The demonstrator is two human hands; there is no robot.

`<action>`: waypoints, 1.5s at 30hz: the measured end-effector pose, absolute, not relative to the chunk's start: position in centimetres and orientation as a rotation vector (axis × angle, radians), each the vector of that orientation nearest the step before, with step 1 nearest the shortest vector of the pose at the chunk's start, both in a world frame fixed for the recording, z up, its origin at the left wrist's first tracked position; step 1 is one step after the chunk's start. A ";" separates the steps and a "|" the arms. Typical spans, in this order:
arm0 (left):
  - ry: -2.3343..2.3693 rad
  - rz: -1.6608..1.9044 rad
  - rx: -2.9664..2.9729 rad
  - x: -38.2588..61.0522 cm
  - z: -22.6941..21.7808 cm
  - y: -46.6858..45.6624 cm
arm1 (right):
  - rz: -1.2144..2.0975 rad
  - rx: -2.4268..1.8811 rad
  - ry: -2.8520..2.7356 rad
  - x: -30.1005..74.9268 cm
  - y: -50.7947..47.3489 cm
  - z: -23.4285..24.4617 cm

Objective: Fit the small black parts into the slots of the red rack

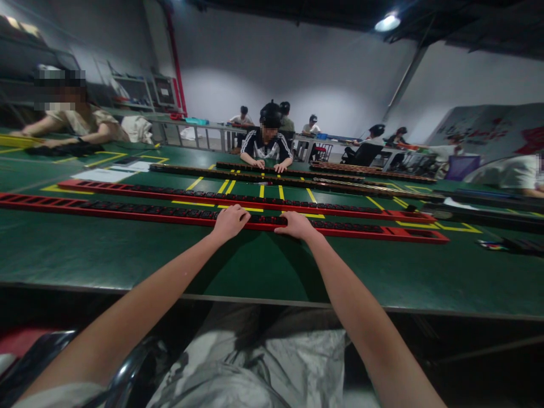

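Observation:
A long red tray (408,233) filled with several small black parts (178,213) lies across the green table in front of me. My left hand (230,220) rests on the tray's near edge with its fingers curled, pressing on the black parts. My right hand (294,224) sits just to the right on the same tray, fingers bent down onto the row. What, if anything, each hand pinches is hidden under the fingers. A second red tray (85,186) runs parallel behind the first.
The green table (127,255) carries yellow floor-style markings (229,186) and black trays (238,174) farther back. A person opposite (267,144) works with both hands on a black tray. Another person (76,122) leans at the far left. White papers (104,174) lie left.

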State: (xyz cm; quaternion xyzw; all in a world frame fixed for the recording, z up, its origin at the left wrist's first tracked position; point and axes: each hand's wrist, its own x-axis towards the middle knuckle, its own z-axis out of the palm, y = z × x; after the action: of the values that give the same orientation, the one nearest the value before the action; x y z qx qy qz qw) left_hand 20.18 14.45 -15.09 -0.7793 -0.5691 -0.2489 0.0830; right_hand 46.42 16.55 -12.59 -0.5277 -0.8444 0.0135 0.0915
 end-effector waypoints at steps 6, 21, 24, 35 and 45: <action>-1.731 -0.770 -2.307 20.3 -14.9 14.2 | 0.049 -1.566 -2.502 46.4 16.4 -12.4; -1.741 -0.786 -2.309 20.2 -15.0 14.4 | 0.030 -1.571 -2.511 46.3 16.6 -12.6; -1.743 -0.793 -2.306 20.2 -15.0 14.4 | 0.040 -1.573 -2.504 46.4 16.6 -12.6; -1.755 -0.793 -2.288 20.3 -14.7 14.2 | 0.047 -1.574 -2.509 46.4 16.5 -12.4; -1.785 -0.803 -2.298 20.4 -14.4 14.0 | 0.048 -1.578 -2.501 46.4 16.4 -12.5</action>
State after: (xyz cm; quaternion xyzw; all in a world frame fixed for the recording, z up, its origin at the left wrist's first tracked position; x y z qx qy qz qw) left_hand 20.44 14.01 -14.44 -0.7600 -0.5901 -0.2654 0.0614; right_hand 46.41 16.44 -12.53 -0.5314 -0.8420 0.0163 0.0919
